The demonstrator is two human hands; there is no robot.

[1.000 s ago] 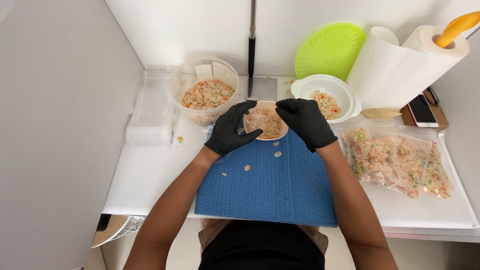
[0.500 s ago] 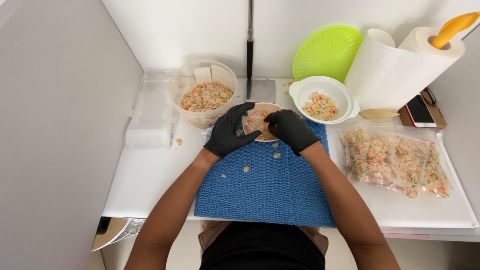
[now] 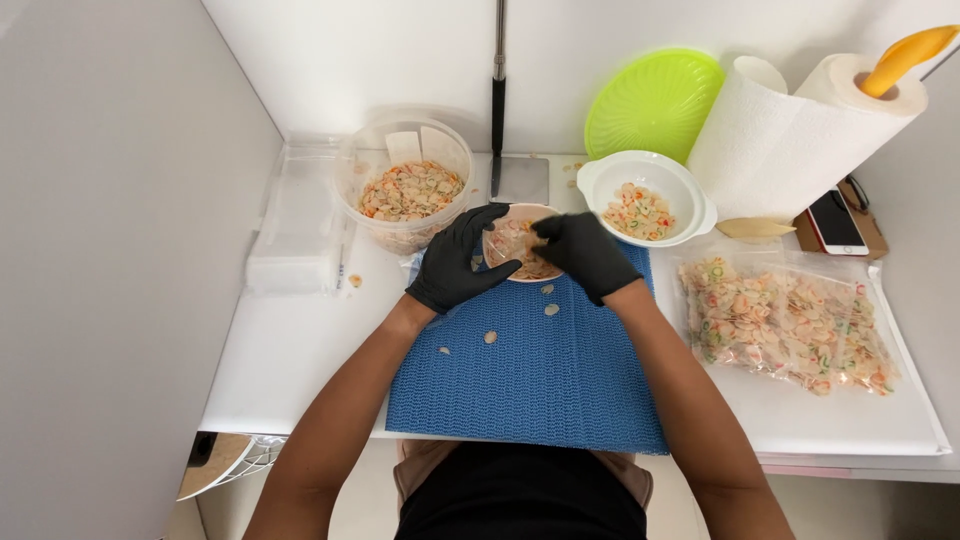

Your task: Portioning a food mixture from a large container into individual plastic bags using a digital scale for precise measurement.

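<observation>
At frame centre, the left black-gloved hand (image 3: 455, 262) cups a small shallow pinkish bowl of pasta shells (image 3: 522, 255), its grip closed around the rim to steady it; the right black-gloved hand (image 3: 582, 252) pinches inside, above the blue mesh mat (image 3: 530, 380).

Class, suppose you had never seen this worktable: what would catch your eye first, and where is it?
First, the two black-gloved hands at the centre: the left hand and right hand meet over a small bowl of pale flakes at the far edge of the blue mat. Next, the bright green plate leaning on the back wall, beside the paper towel roll at the right.
</observation>
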